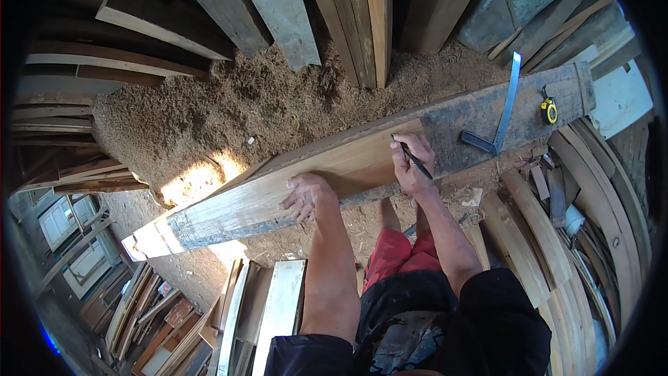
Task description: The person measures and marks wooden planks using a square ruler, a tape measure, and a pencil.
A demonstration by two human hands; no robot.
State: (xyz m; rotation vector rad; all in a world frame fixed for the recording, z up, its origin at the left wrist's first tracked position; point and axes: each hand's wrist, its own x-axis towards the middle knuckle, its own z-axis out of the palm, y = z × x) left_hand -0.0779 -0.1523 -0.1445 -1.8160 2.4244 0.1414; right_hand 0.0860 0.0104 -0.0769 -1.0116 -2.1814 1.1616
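Observation:
A light brown wooden plank (358,163) lies along a long, dark-stained work beam (452,122). My left hand (306,197) rests on the plank with its fingers spread. Near the plank's right end, my right hand (415,162) is closed around a dark pencil (419,165), whose upper end reaches close to the plank's far edge. To the right of that hand, a try square (508,106) with a bright metal blade lies on the beam. Farther right sits a yellow and black tape measure (549,111).
Sawdust (271,111) covers the ground beyond the beam. Upright timber boards (365,21) stand at the far side. Curved planks (536,230) are stacked at the right. More boards and scraps (163,320) lie at the lower left, and a pale board (284,306) is near my left arm.

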